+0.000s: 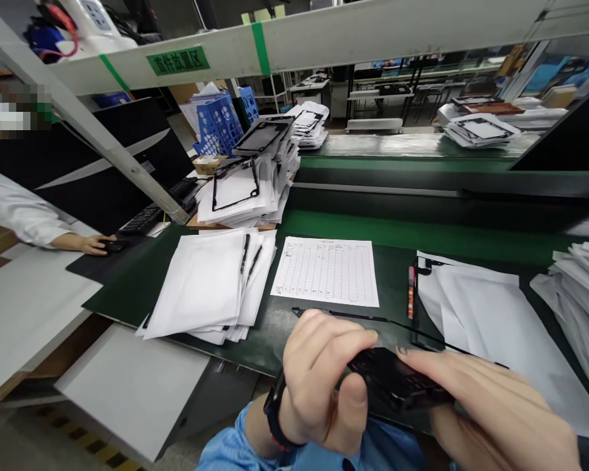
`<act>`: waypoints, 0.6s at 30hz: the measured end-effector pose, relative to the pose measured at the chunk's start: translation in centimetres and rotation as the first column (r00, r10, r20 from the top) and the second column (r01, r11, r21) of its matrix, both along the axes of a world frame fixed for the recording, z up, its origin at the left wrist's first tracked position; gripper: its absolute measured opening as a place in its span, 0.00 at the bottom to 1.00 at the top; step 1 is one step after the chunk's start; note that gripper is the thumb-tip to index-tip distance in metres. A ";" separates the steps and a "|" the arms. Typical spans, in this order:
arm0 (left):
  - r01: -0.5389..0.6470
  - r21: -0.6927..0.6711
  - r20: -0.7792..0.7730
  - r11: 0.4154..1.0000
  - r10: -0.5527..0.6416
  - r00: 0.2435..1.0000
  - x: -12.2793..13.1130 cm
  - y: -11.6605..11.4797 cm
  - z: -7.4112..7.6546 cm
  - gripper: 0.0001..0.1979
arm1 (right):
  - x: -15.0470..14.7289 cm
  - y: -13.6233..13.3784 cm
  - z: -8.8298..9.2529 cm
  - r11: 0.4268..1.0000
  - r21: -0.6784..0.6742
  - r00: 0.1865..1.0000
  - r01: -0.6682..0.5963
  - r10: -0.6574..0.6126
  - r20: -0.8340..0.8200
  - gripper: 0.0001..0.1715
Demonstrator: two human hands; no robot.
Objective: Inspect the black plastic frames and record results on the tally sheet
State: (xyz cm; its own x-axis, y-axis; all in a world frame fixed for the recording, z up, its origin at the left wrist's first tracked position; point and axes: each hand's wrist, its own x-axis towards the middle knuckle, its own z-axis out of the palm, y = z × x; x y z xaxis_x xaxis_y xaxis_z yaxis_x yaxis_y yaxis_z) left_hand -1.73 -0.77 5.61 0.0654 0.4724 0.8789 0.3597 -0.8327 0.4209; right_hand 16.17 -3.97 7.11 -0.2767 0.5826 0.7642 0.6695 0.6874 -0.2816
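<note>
Mouse [114, 246]: well left of the printed form [326, 271], beneath a co-worker's hand [94, 244].

White packets [201, 281]: just left of the form, loosely piled, dark edges showing at their right side.

Black frame [235, 184]: beyond the form's left corner, flat on a taller stack. Its narrow sides look easy to bend.

Left hand [319, 379]: on the form's near side, fingers curled and thumb bent inward, nearly closed around one end of the black part. A light pinch would probably serve best; squeezing might flex it.

Black part [397, 383]: nearer than the form and slightly right of it, held between both hands. Its finer detail is blurred; tilting it slowly towards the light should help inspection.

Thin black strip [368, 318]: from just off the form's near edge, slanting rightward behind the hands. Whether it joins the part cannot be told; best treated as attached and kept from snagging.

Right hand [500, 399]: right of the form on the near side, one digit on the part's top, others underneath, gap mostly closed. Matching the left's height should avoid twisting.

Red marker [411, 292]: right of the form, lying beside more white sheets [491, 307].
</note>
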 end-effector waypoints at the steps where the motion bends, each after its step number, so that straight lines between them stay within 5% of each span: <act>1: -0.011 0.000 0.001 1.000 0.011 1.000 0.0 -0.1 0.1 0.18 | 0.5 -0.2 0.2 0.999 -0.031 0.998 -0.020 0.022 0.062 0.15; 5: -0.018 -0.018 0.008 1.000 0.019 1.000 0.1 -0.6 0.0 0.19 | 2.9 -0.7 -0.3 0.993 -0.077 0.949 -0.092 0.111 0.296 0.18; 10: -0.034 -0.039 0.016 0.999 0.034 0.999 0.3 -0.8 0.0 0.18 | 5.0 -1.5 -1.7 0.993 -0.101 0.921 -0.060 0.094 0.379 0.25; 15: -0.113 0.017 0.115 0.993 0.110 0.987 2.0 -0.6 0.2 0.19 | 3.8 -1.7 -1.0 0.994 -0.095 0.930 -0.052 0.083 0.359 0.21; 18: -0.212 0.004 0.233 0.977 0.206 0.951 2.7 -0.2 0.0 0.21 | 1.3 -1.3 0.2 0.994 -0.104 0.978 -0.021 0.042 0.207 0.19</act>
State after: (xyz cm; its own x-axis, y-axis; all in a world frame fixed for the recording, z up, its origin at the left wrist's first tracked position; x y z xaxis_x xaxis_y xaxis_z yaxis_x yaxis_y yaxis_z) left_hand 1.00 -0.99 5.57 -0.2374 0.4281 0.8720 0.4235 -0.7622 0.4896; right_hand 17.48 -5.23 7.34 -0.4429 0.6419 0.6259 0.6993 0.6843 -0.2069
